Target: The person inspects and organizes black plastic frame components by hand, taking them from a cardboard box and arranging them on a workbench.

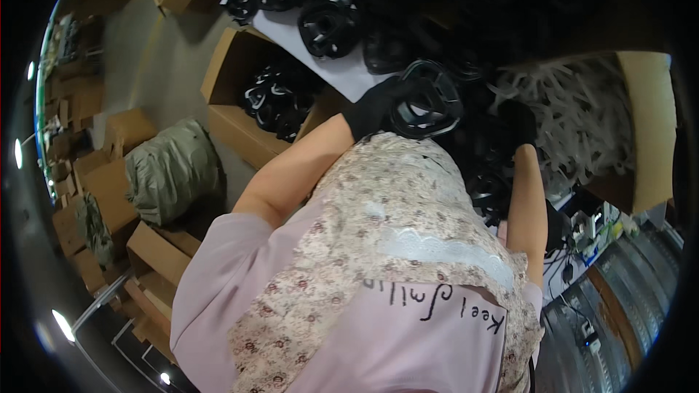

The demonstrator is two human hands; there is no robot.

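My left hand [373, 108], in a black glove, grips a black, rounded mask-like frame [429, 128] by its left side, just above my apron. The frame has a glossy rim and an opening in the middle; its exact kind I cannot make out. Over at the right, my right hand [518, 121], also gloved in black, is at the near left edge of a heap of translucent, pale strips [575, 113]. Its fingers merge with the dark surroundings, so their pose is hidden. More black frames [329, 29] of the same sort lie on the white tabletop [348, 76] ahead.
An open cardboard box [244, 127] with black frames stands at the left below the table. A cardboard flap [650, 131] bounds the strips on the right. Beyond lie a grey-green wrapped bundle [178, 171] and several cartons. Ribbed metal [604, 306] and cables are at lower right.
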